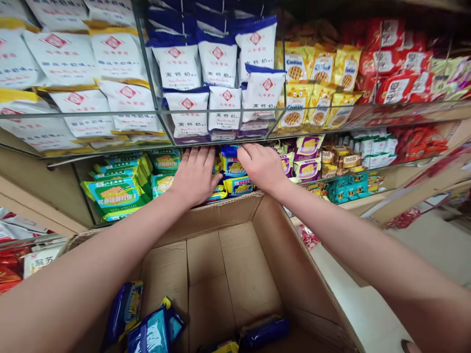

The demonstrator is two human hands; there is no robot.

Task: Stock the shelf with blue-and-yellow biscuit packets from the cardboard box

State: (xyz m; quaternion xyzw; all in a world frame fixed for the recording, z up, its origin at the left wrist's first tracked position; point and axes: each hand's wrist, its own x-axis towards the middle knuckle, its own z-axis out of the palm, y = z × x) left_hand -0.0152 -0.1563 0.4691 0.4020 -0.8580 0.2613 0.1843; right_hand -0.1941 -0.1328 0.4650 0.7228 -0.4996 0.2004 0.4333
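Observation:
Both hands reach over a cardboard box (235,264) into the lower shelf bay of biscuit packs. My left hand (196,177) lies palm down with its fingers spread out over the packs, its fingertips under the glass ledge. Just right of it are blue and yellow biscuit packs (238,185). My right hand (263,166) rests at their upper right, its fingers bent over a blue pack; whether it grips the pack is unclear. Green soda biscuit packs (117,195) stand left of my left hand. Several blue packs (149,333) lie at the bottom of the box.
Above runs a glass-fronted shelf (221,115) with white and blue packs (176,61), yellow cookie packs (294,105) and red packs (397,90). Purple packs (308,168) and teal packs (346,189) fill compartments at the right. The floor (375,304) shows at the lower right.

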